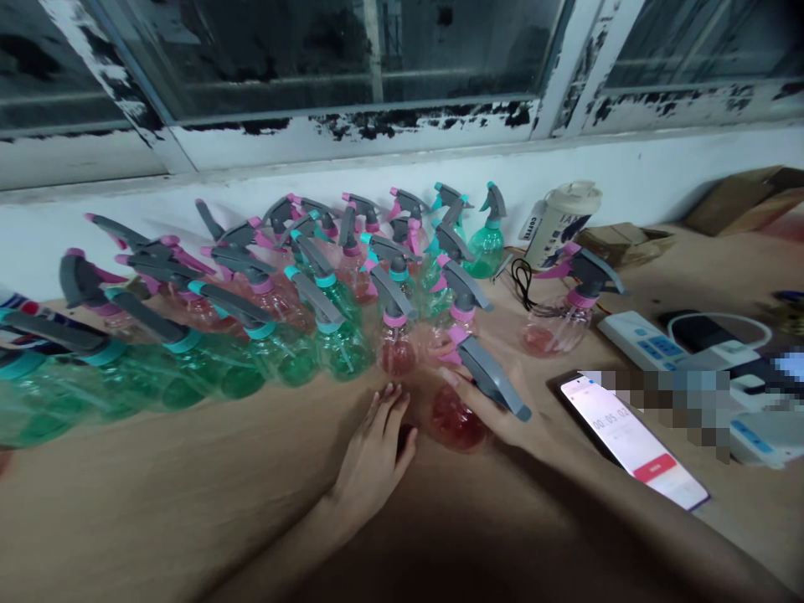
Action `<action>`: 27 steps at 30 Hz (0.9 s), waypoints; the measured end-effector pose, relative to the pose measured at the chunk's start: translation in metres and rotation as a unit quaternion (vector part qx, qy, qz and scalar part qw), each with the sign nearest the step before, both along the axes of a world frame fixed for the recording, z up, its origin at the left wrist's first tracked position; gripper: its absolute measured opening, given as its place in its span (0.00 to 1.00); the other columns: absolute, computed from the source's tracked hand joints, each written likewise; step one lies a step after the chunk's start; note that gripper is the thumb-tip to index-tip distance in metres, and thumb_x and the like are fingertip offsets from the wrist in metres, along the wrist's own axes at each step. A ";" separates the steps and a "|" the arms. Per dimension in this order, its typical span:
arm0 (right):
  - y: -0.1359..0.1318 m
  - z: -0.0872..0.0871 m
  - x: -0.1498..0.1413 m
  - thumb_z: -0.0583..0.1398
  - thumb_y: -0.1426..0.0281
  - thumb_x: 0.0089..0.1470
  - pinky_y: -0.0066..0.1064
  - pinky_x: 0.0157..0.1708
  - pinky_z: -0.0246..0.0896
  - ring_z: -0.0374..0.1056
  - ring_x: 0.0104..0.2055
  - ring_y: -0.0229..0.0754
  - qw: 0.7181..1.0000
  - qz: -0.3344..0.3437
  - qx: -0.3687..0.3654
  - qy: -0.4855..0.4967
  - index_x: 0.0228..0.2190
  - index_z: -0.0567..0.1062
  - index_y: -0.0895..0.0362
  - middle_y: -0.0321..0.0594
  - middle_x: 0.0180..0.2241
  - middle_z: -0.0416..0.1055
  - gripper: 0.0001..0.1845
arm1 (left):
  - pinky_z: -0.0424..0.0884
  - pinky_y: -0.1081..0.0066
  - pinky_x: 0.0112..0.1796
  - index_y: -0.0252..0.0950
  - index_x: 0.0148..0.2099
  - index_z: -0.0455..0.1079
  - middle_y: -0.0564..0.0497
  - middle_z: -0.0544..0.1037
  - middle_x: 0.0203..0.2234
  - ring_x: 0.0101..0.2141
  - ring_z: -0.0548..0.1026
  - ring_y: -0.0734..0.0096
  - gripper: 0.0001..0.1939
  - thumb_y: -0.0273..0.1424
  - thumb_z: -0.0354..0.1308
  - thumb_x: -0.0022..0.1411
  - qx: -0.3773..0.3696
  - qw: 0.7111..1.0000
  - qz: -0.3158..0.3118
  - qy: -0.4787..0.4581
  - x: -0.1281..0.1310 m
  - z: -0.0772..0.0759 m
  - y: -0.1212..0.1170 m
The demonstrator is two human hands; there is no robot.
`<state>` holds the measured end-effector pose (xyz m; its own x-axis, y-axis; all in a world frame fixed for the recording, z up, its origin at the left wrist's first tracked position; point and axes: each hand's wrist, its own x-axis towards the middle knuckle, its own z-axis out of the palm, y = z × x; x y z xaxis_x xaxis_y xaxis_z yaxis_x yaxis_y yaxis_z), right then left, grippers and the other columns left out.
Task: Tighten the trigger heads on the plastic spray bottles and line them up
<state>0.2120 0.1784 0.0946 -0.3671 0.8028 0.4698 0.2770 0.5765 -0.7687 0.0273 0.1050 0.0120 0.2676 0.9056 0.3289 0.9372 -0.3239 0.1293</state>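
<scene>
My right hand (487, 404) is wrapped round the neck of a pink spray bottle (458, 425), just under its grey trigger head. The bottle's round, clear red-pink base sits low over the table or on it; I cannot tell which. To its left, my left hand (375, 444) lies on the tabletop with its fingers stretched out and nothing in them. Right in front of the left fingertips stands another pink spray bottle (397, 352). A green spray bottle (342, 347) is beside that one, at the near edge of the group.
Several green and pink spray bottles (267, 356) stand in rows towards the wall. On the right are a lone pink spray bottle (556, 325), a phone (634, 435) showing a timer, and a power strip (644, 342). A coffee cup (562, 219) and cardboard (744, 201) stand behind.
</scene>
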 end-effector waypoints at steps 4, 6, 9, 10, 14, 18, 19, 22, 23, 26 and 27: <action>-0.001 0.003 0.001 0.58 0.67 0.53 0.34 0.26 0.64 0.69 0.26 0.41 1.000 -0.008 0.001 -0.003 0.26 0.67 0.52 0.35 0.23 0.68 0.05 | 0.64 0.56 0.52 0.32 0.58 0.55 0.42 0.65 0.55 0.56 0.62 0.56 0.20 0.32 0.45 0.65 0.006 1.000 0.010 0.005 0.001 0.002 -0.001; -0.002 0.004 0.000 0.57 0.67 0.53 0.34 0.26 0.64 0.68 0.26 0.40 1.000 0.002 0.005 -0.003 0.25 0.67 0.52 0.35 0.23 0.68 0.06 | 0.64 0.56 0.52 0.32 0.58 0.56 0.42 0.65 0.55 0.56 0.62 0.55 0.20 0.32 0.45 0.65 0.006 1.000 0.010 0.005 0.001 0.002 0.000; -0.002 0.004 0.000 0.56 0.67 0.54 0.34 0.26 0.63 0.66 0.24 0.39 1.000 0.000 0.018 -0.001 0.23 0.65 0.52 0.35 0.22 0.65 0.08 | 0.63 0.56 0.53 0.32 0.57 0.56 0.42 0.65 0.55 0.56 0.62 0.56 0.19 0.32 0.46 0.65 0.006 1.000 0.009 -0.001 0.001 0.001 0.000; -0.002 0.003 0.000 0.56 0.67 0.54 0.33 0.26 0.62 0.65 0.23 0.39 1.000 -0.001 0.020 -0.003 0.23 0.64 0.52 0.34 0.21 0.64 0.09 | 0.63 0.56 0.53 0.33 0.57 0.56 0.42 0.65 0.55 0.57 0.61 0.56 0.19 0.31 0.46 0.65 0.003 1.000 0.008 -0.004 0.001 0.000 0.000; -0.004 0.007 0.002 0.54 0.68 0.54 0.34 0.24 0.61 0.64 0.22 0.38 0.999 0.010 0.027 -0.023 0.23 0.63 0.52 0.34 0.20 0.62 0.09 | 0.63 0.57 0.53 0.32 0.58 0.55 0.41 0.64 0.56 0.58 0.59 0.57 0.20 0.31 0.45 0.66 -0.010 1.000 0.006 -0.010 0.001 -0.001 -0.001; -0.010 0.020 0.003 0.56 0.71 0.52 0.34 0.27 0.64 0.70 0.28 0.42 0.998 0.019 0.020 -0.053 0.27 0.65 0.53 0.38 0.25 0.69 0.04 | 0.64 0.57 0.52 0.32 0.58 0.56 0.41 0.64 0.56 0.57 0.60 0.55 0.20 0.31 0.46 0.65 -0.008 1.000 0.010 -0.002 0.001 0.000 -0.002; -0.012 0.022 0.003 0.57 0.71 0.52 0.34 0.28 0.65 0.71 0.30 0.42 0.998 0.019 0.016 -0.062 0.29 0.66 0.53 0.39 0.27 0.71 0.02 | 0.64 0.57 0.52 0.32 0.57 0.56 0.41 0.64 0.56 0.57 0.60 0.55 0.20 0.31 0.47 0.64 -0.008 1.000 0.010 0.003 0.001 0.001 -0.002; -0.014 0.021 0.003 0.61 0.66 0.49 0.32 0.24 0.65 0.69 0.25 0.41 0.997 0.011 -0.004 -0.074 0.31 0.67 0.54 0.37 0.25 0.71 0.08 | 0.64 0.57 0.52 0.33 0.57 0.58 0.42 0.64 0.56 0.57 0.60 0.54 0.19 0.30 0.47 0.64 -0.004 1.000 0.012 0.011 0.001 0.002 -0.002; -0.015 0.019 0.004 0.62 0.64 0.48 0.32 0.23 0.64 0.68 0.23 0.40 0.997 0.010 -0.011 -0.073 0.31 0.67 0.54 0.35 0.23 0.70 0.11 | 0.64 0.57 0.52 0.33 0.57 0.57 0.42 0.64 0.56 0.57 0.60 0.54 0.19 0.30 0.47 0.64 -0.002 1.000 0.012 0.012 0.001 0.001 -0.002; -0.016 0.013 0.007 0.65 0.61 0.43 0.32 0.26 0.64 0.68 0.23 0.39 0.997 0.016 -0.015 -0.070 0.28 0.66 0.55 0.34 0.23 0.70 0.15 | 0.64 0.56 0.52 0.32 0.57 0.57 0.42 0.65 0.56 0.57 0.60 0.54 0.19 0.31 0.45 0.65 0.002 1.000 0.008 0.012 0.000 0.000 -0.001; -0.016 0.012 0.009 0.66 0.61 0.42 0.32 0.27 0.65 0.68 0.24 0.39 0.997 0.019 -0.018 -0.069 0.26 0.65 0.55 0.34 0.23 0.70 0.16 | 0.64 0.56 0.52 0.32 0.57 0.57 0.42 0.65 0.56 0.57 0.60 0.54 0.19 0.30 0.45 0.65 0.002 1.000 0.005 0.013 0.000 -0.001 -0.001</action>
